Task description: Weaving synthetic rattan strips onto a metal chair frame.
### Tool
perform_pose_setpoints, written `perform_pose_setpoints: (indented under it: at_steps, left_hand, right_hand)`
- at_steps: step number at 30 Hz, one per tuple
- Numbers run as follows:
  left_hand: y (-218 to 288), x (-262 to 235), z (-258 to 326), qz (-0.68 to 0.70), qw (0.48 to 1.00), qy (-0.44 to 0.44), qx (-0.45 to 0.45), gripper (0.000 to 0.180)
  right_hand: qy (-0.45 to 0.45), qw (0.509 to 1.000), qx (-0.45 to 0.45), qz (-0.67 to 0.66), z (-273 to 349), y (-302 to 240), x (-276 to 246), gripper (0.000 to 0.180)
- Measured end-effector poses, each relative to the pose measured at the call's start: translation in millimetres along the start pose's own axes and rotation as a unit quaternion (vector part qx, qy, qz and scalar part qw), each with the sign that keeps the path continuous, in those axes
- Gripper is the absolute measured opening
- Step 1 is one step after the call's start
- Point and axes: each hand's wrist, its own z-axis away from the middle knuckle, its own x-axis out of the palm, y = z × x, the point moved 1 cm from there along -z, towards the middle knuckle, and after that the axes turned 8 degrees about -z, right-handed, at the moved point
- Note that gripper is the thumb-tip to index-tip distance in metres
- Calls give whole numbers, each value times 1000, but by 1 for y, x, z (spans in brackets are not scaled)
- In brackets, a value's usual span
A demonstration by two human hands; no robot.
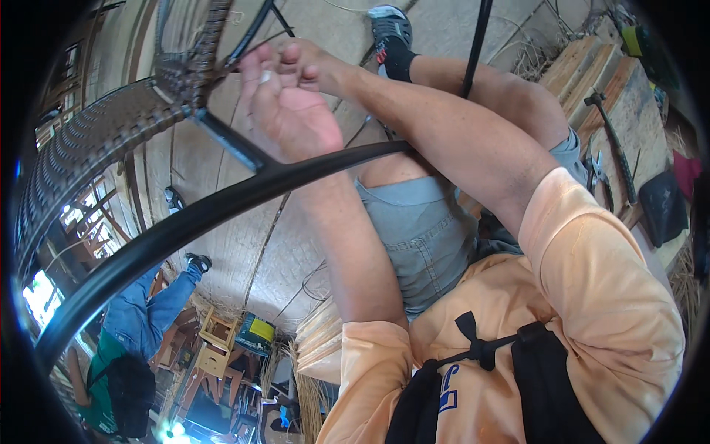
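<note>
A chair-like frame of black metal tube (185, 214) crosses in front of me, with dark brown woven wicker (96, 148) on its left part. My left hand (296, 118) reaches up behind the tube, palm toward me, its fingers curled in beside a wrapped wicker corner. From that corner a thin dark strand (275, 37) sticks out past the fingertips, and the left fingers close on it. My right hand (314, 63) comes across from the right and meets the left one there. Its fingers are bent together; whatever they pinch is hidden.
At right a wooden bench (636, 111) carries a hammer (614, 140), pliers (597, 174) and a dark pouch (663, 207). Lower left, a person in a green shirt (103, 377) sits near a small wooden stool (214, 344). Loose strands lie on the plank floor (244, 251).
</note>
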Motion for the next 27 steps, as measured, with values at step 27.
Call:
perform_pose_setpoints:
  at_steps: [27]
  left_hand:
    - [6, -1, -15, 62, 998, -9, 5, 28]
  right_hand:
    - [36, 905, -171, 387, -6, -46, 37, 25]
